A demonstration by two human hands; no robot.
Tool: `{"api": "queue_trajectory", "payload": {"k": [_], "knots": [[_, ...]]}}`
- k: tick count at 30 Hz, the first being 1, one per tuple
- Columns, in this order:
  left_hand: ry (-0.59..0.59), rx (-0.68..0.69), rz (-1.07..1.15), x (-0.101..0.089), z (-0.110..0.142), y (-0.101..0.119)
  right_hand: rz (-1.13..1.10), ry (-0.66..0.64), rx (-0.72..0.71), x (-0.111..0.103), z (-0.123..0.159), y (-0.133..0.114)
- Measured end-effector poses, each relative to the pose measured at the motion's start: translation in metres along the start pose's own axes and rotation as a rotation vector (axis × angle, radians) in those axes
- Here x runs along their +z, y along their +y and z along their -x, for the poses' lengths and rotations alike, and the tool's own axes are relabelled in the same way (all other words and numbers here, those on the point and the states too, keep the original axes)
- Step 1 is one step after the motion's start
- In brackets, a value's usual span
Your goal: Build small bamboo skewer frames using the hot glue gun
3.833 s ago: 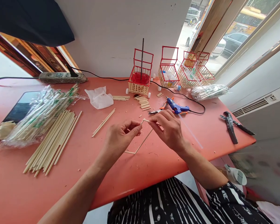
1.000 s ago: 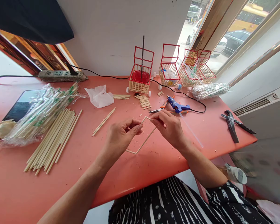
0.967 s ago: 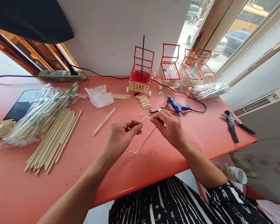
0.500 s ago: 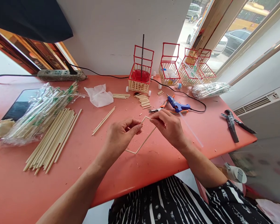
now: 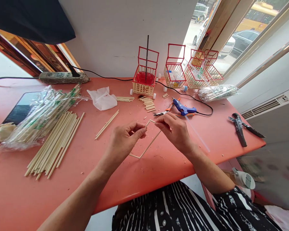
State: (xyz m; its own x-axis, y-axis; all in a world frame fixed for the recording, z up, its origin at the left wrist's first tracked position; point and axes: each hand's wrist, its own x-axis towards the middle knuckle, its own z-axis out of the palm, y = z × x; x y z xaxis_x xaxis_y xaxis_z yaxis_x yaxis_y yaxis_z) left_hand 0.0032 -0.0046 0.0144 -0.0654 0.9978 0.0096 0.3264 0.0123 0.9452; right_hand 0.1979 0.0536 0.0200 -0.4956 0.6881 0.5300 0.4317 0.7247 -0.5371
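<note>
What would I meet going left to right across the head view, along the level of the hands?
Plastic-wrapped stick bundle, loose stick pile, a few separate sticks, left hand, stick frame corner, right hand, clear rod, black tool.

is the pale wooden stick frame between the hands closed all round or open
Cannot tell: the pale wooden stick frame shows two corners where sticks meet, but the left hand and right hand cover other parts.

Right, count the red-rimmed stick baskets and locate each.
4 visible: the first basket, holding a red container; the second basket, to its right; then the third basket and fourth basket, overlapping at the row's right end. Others may hide behind these.
</note>
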Motion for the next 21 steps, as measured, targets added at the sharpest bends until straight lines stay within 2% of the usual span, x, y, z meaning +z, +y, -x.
{"api": "queue_trajectory", "payload": {"k": [21], "knots": [[-0.013,0.015,0.013,0.0025,-0.0017,-0.0034,-0.015,-0.06,0.108,0.0026,0.0055,0.003]]}}
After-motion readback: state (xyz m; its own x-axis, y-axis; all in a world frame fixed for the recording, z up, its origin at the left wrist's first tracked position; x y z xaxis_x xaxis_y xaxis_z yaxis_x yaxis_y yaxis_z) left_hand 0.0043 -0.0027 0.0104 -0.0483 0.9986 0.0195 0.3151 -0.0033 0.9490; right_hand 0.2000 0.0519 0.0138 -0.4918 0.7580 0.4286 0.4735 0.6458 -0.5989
